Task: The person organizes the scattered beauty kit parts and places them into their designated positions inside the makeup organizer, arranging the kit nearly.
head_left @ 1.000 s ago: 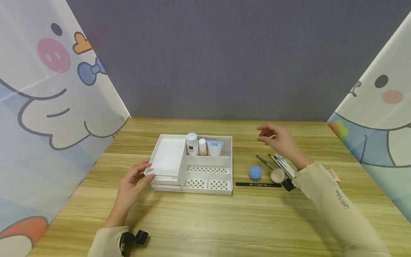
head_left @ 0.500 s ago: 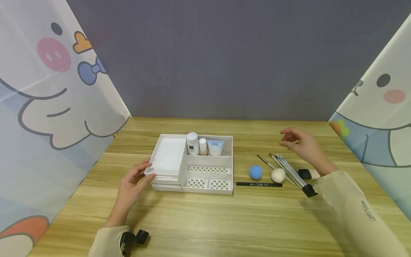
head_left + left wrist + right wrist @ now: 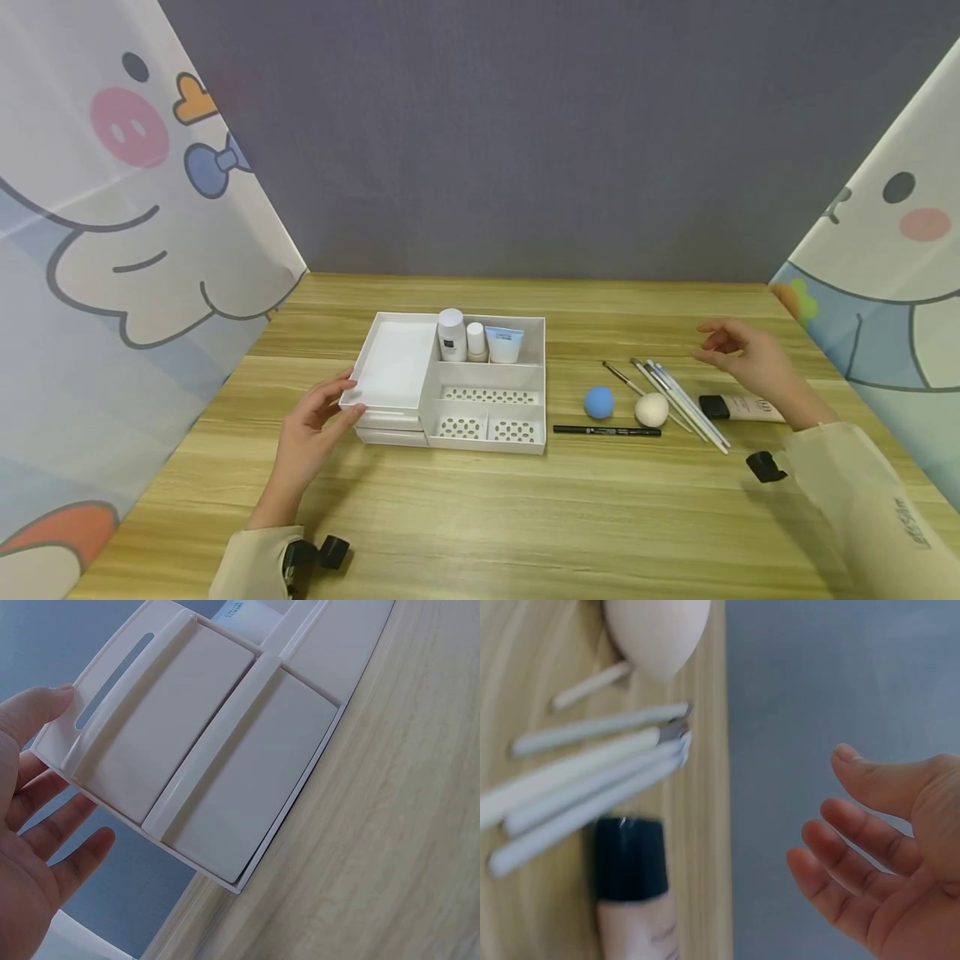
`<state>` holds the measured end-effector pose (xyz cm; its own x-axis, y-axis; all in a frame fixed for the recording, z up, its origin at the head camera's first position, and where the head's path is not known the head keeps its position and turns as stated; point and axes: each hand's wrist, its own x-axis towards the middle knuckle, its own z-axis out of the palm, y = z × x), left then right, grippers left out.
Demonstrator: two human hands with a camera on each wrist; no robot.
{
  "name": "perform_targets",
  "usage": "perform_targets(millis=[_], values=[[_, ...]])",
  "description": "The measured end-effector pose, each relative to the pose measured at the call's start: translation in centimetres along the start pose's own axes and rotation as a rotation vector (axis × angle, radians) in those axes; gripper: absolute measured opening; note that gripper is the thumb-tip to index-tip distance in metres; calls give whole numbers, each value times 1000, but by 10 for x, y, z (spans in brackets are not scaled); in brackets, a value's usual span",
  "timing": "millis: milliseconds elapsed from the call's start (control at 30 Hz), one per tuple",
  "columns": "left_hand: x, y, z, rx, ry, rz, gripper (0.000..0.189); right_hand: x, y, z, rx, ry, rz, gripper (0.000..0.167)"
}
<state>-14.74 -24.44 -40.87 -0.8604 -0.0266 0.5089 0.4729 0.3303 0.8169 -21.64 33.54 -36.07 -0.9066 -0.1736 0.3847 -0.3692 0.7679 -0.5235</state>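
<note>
A white desktop organizer point(image 3: 399, 358) stands on the table, with two drawers under its left tray and open compartments to the right. My left hand point(image 3: 311, 433) grips its front left corner, thumb on the front and fingers along the side; in the left wrist view the thumb point(image 3: 52, 705) lies by the slot above the drawers. My right hand point(image 3: 757, 362) hovers above the beige tube with a black cap point(image 3: 742, 407), holding nothing, its fingers loosely bent. Several makeup brushes point(image 3: 686, 404) lie left of the tube. Beside them are a cream makeup sponge point(image 3: 652, 410) and a blue sponge point(image 3: 599, 402).
A black pen point(image 3: 607, 431) lies in front of the sponges. The organizer's back compartment holds a white bottle point(image 3: 452, 335), a smaller white-capped bottle point(image 3: 476, 342) and a light blue tube point(image 3: 504, 343). A grey panel point(image 3: 525, 150) stands behind the table.
My right hand has moved right and slightly toward me, from behind the brushes to over the capped tube, uncovering the brushes and tube. My left hand stays on the organizer.
</note>
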Motion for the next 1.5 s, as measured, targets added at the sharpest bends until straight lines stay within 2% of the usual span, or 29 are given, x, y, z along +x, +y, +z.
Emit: perform_targets(millis=[233, 500, 767, 933, 1100, 1333, 1500], values=[[0, 1, 0, 2, 0, -7, 31, -16, 20, -10, -16, -35, 88, 37], [1, 0, -1, -4, -4, -1, 31, -33, 43, -21, -29, -73, 121, 46], [0, 0, 0, -15, -2, 3, 32, -44, 61, -31, -81, -153, 255, 66], [0, 1, 0, -6, -3, -3, 32, -51, 76, -35, -55, -140, 240, 72], [0, 0, 0, -10, 1, -8, 32, -55, 85, -38, -50, -164, 237, 78], [1, 0, 0, -9, 3, -6, 32, -62, 95, -42, -103, -265, 348, 79], [1, 0, 0, -9, 4, 3, 33, -65, 95, -44, -147, -341, 376, 76]])
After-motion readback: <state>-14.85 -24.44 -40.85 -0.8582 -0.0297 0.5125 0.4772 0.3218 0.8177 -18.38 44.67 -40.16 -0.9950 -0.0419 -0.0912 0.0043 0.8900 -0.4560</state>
